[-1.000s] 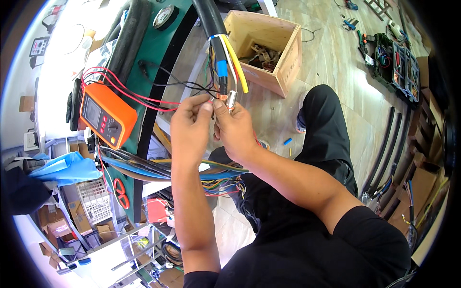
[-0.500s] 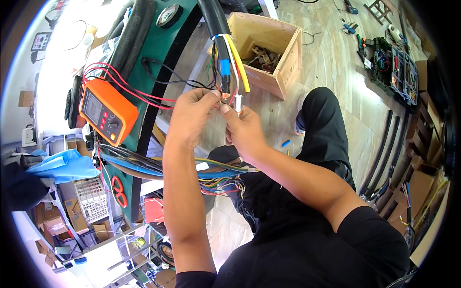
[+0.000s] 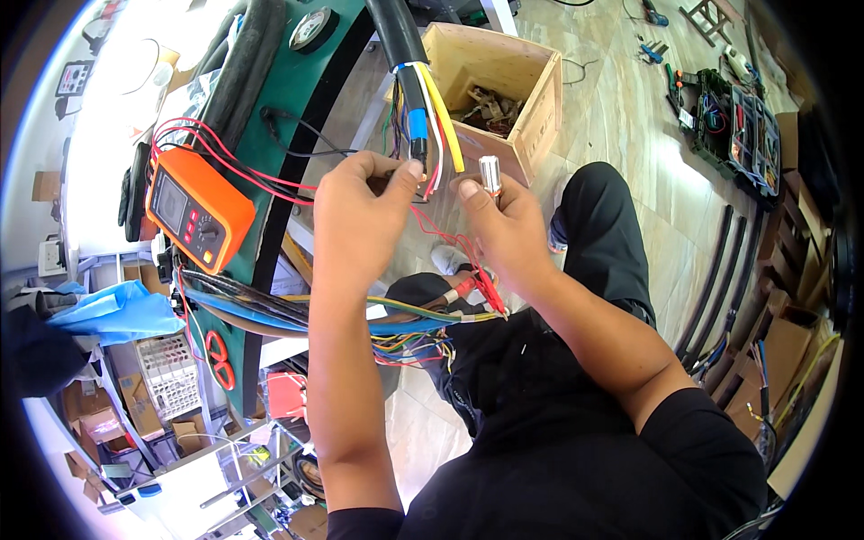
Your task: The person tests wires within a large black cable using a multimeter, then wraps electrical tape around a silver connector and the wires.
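Since the earlier frame, the right hand [image 3: 515, 232] had drawn rightward, away from the cable end, taking the silver cylinder [image 3: 490, 169] along, and a red clip [image 3: 487, 292] had come into view on thin red leads below. The black core [image 3: 418, 151] hung at the mouth of the thick cable [image 3: 396, 38], banded by smooth blue tape [image 3: 417, 124] and ending in a small bright copper tip [image 3: 422, 177]. The left hand [image 3: 358, 214] had its thumb and fingers closed on the core just by that tip; the right fingers were wrapped around the ribbed, metallic cylinder. The step in hand looked like sorting parts at the stripped end, and the next move seemed to call for a steady left pinch and a light right grip. Beside the core hung a stiff, matte yellow core [image 3: 445, 121] and a slim white wire [image 3: 433, 110]. Leftward, 1 boxy orange multimeter [image 3: 200, 211] lay on the green tabletop [image 3: 295, 90], with red scissors handles [image 3: 220, 360] nearer the person; beyond the cable stood a pale plywood box [image 3: 540, 112].
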Demonstrator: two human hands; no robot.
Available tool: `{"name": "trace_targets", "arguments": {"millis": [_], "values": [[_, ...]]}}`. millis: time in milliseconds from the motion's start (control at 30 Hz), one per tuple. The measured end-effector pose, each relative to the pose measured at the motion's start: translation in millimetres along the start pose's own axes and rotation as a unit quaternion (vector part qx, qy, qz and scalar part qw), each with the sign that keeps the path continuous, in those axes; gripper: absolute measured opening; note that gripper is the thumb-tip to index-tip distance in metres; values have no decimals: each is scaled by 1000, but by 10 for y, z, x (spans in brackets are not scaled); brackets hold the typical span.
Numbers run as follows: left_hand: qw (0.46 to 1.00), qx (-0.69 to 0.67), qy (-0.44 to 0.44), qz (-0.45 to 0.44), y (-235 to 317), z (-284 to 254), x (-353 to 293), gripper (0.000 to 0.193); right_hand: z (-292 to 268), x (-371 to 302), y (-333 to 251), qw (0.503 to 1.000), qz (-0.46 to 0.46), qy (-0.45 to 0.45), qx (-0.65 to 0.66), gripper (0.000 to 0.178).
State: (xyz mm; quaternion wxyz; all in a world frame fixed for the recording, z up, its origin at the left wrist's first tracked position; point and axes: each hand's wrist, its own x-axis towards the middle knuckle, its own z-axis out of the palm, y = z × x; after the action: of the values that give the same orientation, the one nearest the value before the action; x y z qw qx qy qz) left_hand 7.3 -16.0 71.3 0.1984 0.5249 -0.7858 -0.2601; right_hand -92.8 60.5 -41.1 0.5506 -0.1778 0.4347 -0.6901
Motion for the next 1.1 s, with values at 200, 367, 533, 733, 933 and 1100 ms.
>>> {"name": "trace_targets", "arguments": {"millis": [200, 367, 533, 733, 933, 1100], "values": [[999, 50, -5, 20, 87, 54, 8, 33, 39, 95, -224, 995, -78, -65, 0, 18], [996, 78, -11, 53, 101, 40, 11, 34, 84, 313, -113, 977, -162, -101, -93, 18], [996, 63, -18, 53, 80, -30, -20, 38, 98, 369, -112, 962, -210, -100, -145, 14], [997, -77, -12, 6, 37, 1, -41, 46, 25, 349, -192, 928, -261, -60, -259, 11], [971, -197, -51, -123, -198, 45, 32, 37, 45, 273, -212, 939, -251, -58, -228, 9], [909, -359, -127, -168, -312, 76, 7, 34, 71, 255, -225, 946, -245, -61, -204, 9]]}}
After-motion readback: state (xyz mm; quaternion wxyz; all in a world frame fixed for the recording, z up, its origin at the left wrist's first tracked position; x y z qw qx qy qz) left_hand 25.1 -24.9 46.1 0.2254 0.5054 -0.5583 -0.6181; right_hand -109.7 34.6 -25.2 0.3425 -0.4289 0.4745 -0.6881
